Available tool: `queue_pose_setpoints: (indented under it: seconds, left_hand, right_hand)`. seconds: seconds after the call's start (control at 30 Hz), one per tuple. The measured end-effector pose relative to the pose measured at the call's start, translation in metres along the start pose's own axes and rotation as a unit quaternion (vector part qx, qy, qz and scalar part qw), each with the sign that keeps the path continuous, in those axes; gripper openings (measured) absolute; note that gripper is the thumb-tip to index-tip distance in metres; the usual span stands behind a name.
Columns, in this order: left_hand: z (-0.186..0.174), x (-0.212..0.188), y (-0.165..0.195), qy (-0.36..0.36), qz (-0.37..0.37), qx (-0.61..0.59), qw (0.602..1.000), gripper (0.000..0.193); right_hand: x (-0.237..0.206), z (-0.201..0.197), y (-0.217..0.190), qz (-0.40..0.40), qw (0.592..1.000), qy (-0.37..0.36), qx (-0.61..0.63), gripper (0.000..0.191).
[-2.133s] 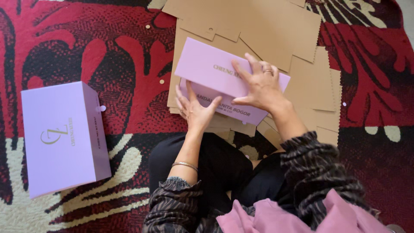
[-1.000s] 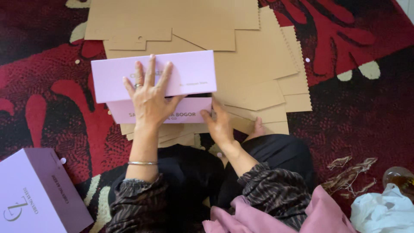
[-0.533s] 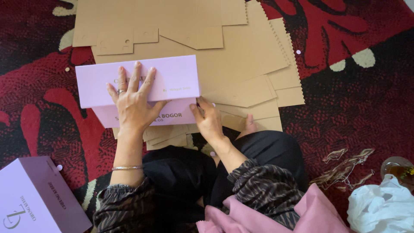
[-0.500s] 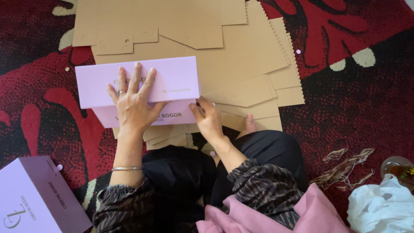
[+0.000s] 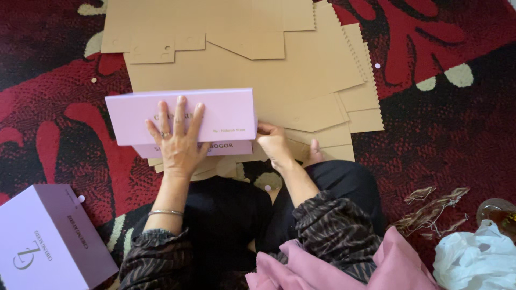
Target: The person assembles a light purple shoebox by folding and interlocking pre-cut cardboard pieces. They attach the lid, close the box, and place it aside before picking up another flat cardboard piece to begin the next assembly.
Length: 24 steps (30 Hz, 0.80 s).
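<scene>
- Red and black patterned carpet (image 5: pixel 441 134) covers the floor; the person sits on it with a spread of flat brown cardboard blanks (image 5: pixel 258 70) laid out in front of the knees.
- Lilac box (image 5: pixel 183 115) lies on its side on the near edge of the blanks, long face up, directly before the lap.
- Left hand (image 5: pixel 180 139) is flat on that top face, fingers spread wide, pressing down; it grips nothing.
- Right hand (image 5: pixel 274 142) is at the box's right end, fingers curled against the end panel; whether they pinch a flap cannot be told.
- Judgement: steady downward pressure from the flat palm should keep the box square while the end is worked; flaps want even seating, without creasing.
- Box interior is not visible; contents cannot be told.
- Second lilac box (image 5: pixel 48 241) stands closed at lower left, well apart; contents hidden.
- White plastic bag (image 5: pixel 475 260) and a glass (image 5: pixel 497 212) lie at lower right.
</scene>
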<state>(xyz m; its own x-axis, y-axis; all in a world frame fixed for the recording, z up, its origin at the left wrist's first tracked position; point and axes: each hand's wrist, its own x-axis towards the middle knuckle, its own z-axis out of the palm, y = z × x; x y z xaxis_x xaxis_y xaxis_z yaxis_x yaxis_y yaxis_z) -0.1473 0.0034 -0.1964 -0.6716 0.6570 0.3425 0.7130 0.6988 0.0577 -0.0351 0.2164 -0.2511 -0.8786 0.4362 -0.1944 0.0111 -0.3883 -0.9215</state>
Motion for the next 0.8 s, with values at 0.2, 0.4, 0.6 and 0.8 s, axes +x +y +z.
queue_pose_setpoints:
  seconds: [0.2,0.4,0.6,0.8]
  left_hand:
    - [0.007,-0.047,0.022,0.026,-0.005,-0.005,1.000,0.080]
    - [0.012,-0.063,0.047,-0.079,0.004,-0.078,0.994,0.082]
    - [0.003,-0.028,0.030,0.058,-0.088,-0.201,0.974,0.037]
    - [-0.025,0.019,-0.027,0.208,-0.217,-0.195,0.934,0.064]
  right_hand:
    - [-0.003,-0.026,-0.023,0.253,0.966,-0.020,0.037,0.072]
    - [0.000,-0.012,-0.032,0.218,0.968,0.002,-0.122,0.106]
    - [0.020,-0.002,-0.038,0.006,0.979,0.124,-0.159,0.106]
    - [0.037,0.010,-0.061,-0.284,0.873,0.027,-0.396,0.099]
